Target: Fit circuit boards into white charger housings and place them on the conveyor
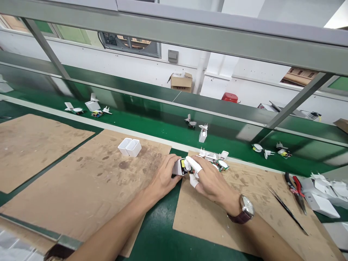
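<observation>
My left hand (165, 172) grips a white plastic charger housing (177, 168) from the left side, above the gap between two cardboard sheets. Against the housing's open end, my right hand (209, 177) pinches a small circuit board (185, 166) with yellow and black parts; how far the board sits inside is hidden by the fingers. White covers wrap the right thumb and a fingertip, and a watch (247, 206) is on that wrist. Just beyond the right hand lie more circuit boards (223, 165) with white plug pieces. Two open white housings (129, 146) stand side by side on the left cardboard.
Pliers (296, 192) with red and black handles and tweezers (289, 212) lie on the right cardboard (201, 221). White housings (320, 204) are piled at the far right. Several boards with plugs, such as one pair (98, 110), rest on the green belt (152, 125). A metal frame spans overhead.
</observation>
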Motion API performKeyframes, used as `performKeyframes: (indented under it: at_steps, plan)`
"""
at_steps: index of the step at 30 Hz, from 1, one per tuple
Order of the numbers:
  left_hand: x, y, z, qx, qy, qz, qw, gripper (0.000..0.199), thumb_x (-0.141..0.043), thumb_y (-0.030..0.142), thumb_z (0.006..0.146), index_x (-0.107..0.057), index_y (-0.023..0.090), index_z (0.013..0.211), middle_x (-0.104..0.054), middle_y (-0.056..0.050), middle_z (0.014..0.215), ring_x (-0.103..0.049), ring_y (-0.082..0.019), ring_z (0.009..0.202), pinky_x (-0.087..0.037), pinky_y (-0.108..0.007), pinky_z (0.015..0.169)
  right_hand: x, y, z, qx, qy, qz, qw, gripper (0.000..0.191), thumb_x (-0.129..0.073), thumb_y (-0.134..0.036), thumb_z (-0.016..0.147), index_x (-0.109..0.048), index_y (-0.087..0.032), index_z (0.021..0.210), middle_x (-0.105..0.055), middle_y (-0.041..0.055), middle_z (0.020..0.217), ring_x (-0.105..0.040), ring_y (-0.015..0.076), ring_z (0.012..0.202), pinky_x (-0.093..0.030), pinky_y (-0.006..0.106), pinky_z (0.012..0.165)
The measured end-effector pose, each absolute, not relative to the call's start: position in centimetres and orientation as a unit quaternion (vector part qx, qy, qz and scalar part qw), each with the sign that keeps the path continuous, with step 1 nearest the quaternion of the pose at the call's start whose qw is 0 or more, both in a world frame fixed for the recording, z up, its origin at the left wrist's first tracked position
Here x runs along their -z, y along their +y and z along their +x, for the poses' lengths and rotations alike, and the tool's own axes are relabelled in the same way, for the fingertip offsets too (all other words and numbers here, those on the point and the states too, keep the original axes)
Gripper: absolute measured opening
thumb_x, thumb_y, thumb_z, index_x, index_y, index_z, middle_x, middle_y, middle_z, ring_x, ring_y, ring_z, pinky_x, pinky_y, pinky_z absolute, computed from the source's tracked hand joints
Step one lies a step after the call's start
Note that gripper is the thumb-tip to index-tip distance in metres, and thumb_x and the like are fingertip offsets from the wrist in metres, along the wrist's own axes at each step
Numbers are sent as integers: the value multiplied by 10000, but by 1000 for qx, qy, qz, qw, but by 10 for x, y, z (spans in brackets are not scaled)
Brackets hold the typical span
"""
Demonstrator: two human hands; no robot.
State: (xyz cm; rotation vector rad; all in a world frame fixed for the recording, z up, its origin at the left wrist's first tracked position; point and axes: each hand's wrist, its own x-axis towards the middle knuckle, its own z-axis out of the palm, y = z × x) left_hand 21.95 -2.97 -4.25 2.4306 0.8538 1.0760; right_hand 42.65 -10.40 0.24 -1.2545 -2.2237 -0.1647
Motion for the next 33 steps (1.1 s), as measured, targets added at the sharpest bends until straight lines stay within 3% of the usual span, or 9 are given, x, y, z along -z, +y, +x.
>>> performKeyframes:
  at_steps: [19, 28, 33]
  plan:
    - [41, -27, 218, -388, 295, 859, 155, 544, -684, 127, 867, -484, 259, 1355, -613, -98, 1273, -619, -294, 1202, -545, -468, 1028, -13, -105, 429, 63, -837, -446, 310, 683, -492, -64, 963, -280, -174, 1603, -658, 190, 1321, -648, 327, 1178, -590, 514, 961]
    - [41, -15, 214, -390, 273, 870, 131, 456, -663, 235, 908, -523, 266, 1341, -639, -93, 1259, -645, -300, 1173, -560, -461, 1011, -7, -98, 428, 63, -843, -453, 284, 525, -540, -121, 971, -416, -149, 1480, -670, 176, 1302, -649, 304, 1140, -569, 443, 961]
    - [37, -18, 218, -377, 285, 860, 191, 408, -683, 264, 864, -570, 242, 1256, -674, -87, 1210, -684, -290, 1103, -596, -434, 933, -10, -99, 425, 45, -842, -465, 271, 509, -636, -235, 978, -460, -187, 1453, -693, 149, 1247, -678, 286, 1080, -581, 427, 922]
